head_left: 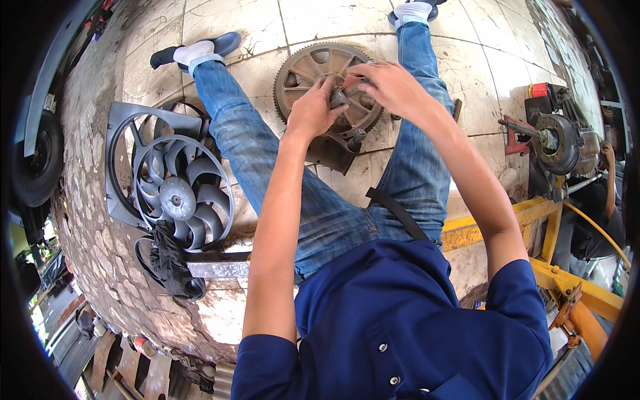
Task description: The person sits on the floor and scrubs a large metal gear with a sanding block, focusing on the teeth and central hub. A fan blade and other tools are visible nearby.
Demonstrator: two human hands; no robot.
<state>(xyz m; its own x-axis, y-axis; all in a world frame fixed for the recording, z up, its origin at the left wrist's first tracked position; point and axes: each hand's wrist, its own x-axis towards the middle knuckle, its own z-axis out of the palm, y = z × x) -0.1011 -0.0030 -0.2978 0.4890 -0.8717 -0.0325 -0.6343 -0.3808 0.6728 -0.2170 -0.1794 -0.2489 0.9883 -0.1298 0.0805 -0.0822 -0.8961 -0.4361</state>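
Observation:
Between my outstretched legs a large toothed metal wheel (298,98), rusty brown with spokes, lies on the tiled floor. Above its hub, my left hand (313,109) is closed around a small dark grey metal part (338,100). My right hand (390,88) is beside it, fingers bent over a small reddish piece (351,82) whose kind I cannot make out. Both hands almost meet over the wheel's middle. Nearer to me, a dark flat metal bracket (331,155) with a short cylinder (357,139) sits at the wheel's lower edge.
On my left lies a grey plastic fan (179,198) with its shroud (122,200), near a black cloth (173,263). A yellow metal frame (533,213) and a greasy hub assembly (559,143) stand to the right. Another person's arm (610,177) shows at the far right.

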